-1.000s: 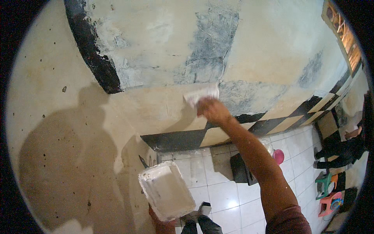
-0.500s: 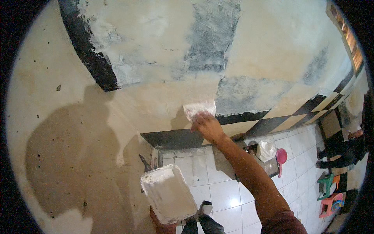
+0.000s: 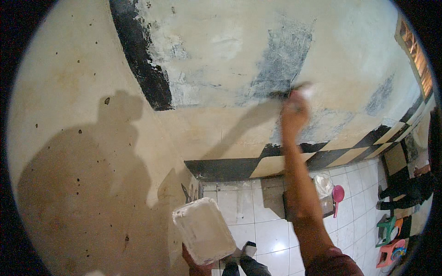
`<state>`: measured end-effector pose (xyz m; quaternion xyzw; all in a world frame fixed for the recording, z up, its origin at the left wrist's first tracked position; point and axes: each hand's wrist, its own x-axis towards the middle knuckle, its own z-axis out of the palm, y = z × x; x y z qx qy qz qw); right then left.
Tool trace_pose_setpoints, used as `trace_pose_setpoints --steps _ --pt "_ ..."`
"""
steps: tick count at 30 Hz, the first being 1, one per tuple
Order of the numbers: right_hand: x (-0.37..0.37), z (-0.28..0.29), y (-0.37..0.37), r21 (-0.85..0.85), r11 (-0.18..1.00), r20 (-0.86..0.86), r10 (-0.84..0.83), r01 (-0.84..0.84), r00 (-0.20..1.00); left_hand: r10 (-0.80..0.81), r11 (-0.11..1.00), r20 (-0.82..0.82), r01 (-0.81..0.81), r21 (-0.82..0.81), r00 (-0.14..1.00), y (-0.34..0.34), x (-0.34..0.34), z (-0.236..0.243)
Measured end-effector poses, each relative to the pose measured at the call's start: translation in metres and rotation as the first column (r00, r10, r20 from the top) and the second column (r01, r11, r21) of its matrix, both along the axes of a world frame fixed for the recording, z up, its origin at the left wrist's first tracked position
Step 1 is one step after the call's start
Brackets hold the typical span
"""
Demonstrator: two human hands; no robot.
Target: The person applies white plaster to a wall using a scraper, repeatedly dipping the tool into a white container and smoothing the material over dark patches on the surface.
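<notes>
My right hand [image 3: 294, 110], blurred by motion, is raised at the wall [image 3: 350, 50] and closed round a pale flat tool [image 3: 305, 89], possibly a putty spreader, at the edge of a patchy grey-dark streak under thin white coating. At the bottom, my left hand [image 3: 193, 257] holds a white rectangular tray [image 3: 202, 230] smeared with creamy paste; most of its fingers are hidden beneath the tray. A checkered black-and-cream band [image 3: 317, 156] runs along the wall's lower part, below my right hand.
A speckled wall [image 3: 64, 119] bears my shadow at left. On the white tiled floor [image 3: 271, 237] lie a white bag [image 3: 323, 184] and pink dipper [image 3: 338, 193] on a dark box. At right are plastic stools [image 3: 386, 248], another person's dark-clothed legs [image 3: 403, 186] and a window [image 3: 412, 50].
My right hand and tool have swept up and to the right, from the lower band to the streaked patch. The view has shifted slightly; the tray remains in my left hand.
</notes>
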<state>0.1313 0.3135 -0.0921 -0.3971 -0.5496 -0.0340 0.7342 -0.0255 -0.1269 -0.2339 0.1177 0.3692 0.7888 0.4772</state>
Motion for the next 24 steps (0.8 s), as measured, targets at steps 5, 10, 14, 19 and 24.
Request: trace_pose_setpoints --steps 5,10,14,19,24 --pt "-0.215 0.012 -0.104 -0.264 0.903 0.364 0.419 -0.339 0.832 0.113 0.991 0.3 -0.084 -0.108 0.947 -0.008 -0.003 0.005" --pt "-0.158 0.018 -0.127 -0.076 0.837 0.253 0.542 -0.542 0.801 0.058 0.993 0.382 -0.012 -0.121 0.922 0.005 -0.005 0.017" --pt "-0.037 -0.024 -0.097 -0.076 0.966 0.275 0.259 -0.247 0.926 0.078 0.994 0.367 -0.045 -0.099 0.927 0.002 -0.011 0.007" --pt "0.064 -0.041 -0.059 -0.419 0.866 0.224 -0.195 0.275 0.955 0.082 0.993 0.286 -0.052 -0.11 0.955 -0.004 -0.016 -0.006" --pt "-0.03 -0.064 -0.013 -0.033 0.999 0.171 0.001 0.004 0.985 0.094 0.986 0.155 -0.071 -0.149 0.983 -0.006 -0.016 -0.015"
